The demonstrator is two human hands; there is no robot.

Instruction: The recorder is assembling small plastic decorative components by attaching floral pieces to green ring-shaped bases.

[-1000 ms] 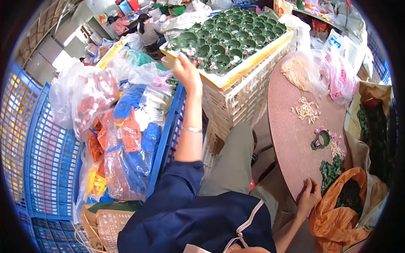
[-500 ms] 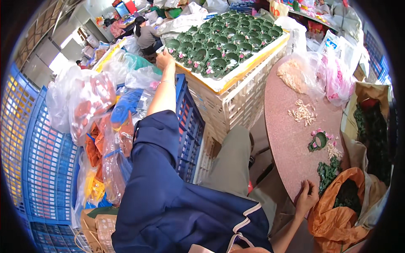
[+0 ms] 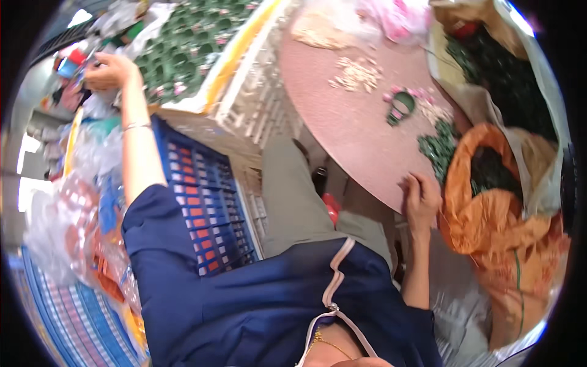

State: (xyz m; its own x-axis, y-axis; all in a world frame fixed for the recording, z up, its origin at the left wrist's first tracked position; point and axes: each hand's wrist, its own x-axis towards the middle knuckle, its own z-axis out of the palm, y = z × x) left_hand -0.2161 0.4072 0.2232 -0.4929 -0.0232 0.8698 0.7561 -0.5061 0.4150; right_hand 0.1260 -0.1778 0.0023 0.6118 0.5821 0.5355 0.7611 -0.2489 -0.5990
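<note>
My left arm reaches far out to the upper left. My left hand (image 3: 110, 72) hovers at the left side of a tray of green ring-shaped pieces (image 3: 189, 46) with small pink flowers. Its fingers are loosely bent and apart, a little blurred, and I see nothing held in them. At the near edge of the rounded pinkish table (image 3: 348, 131) rests my right hand (image 3: 423, 199), fingers slightly curled and apart, holding nothing visible. A single green ring with pink flowers (image 3: 401, 107) lies on the table, beyond a small heap of dark green pieces (image 3: 439, 150).
Cream-coloured small pieces (image 3: 356, 74) form a pile on the table. An orange sack (image 3: 483, 214) of dark green pieces stands right of my right hand. The tray rests on a white slatted crate (image 3: 244, 98). A blue crate (image 3: 202, 202) and plastic bags (image 3: 67, 214) are at left.
My view has turned, so the tray and table sit further left and higher. My left hand has come away from the tray's corner. My right hand still rests at the table's edge.
</note>
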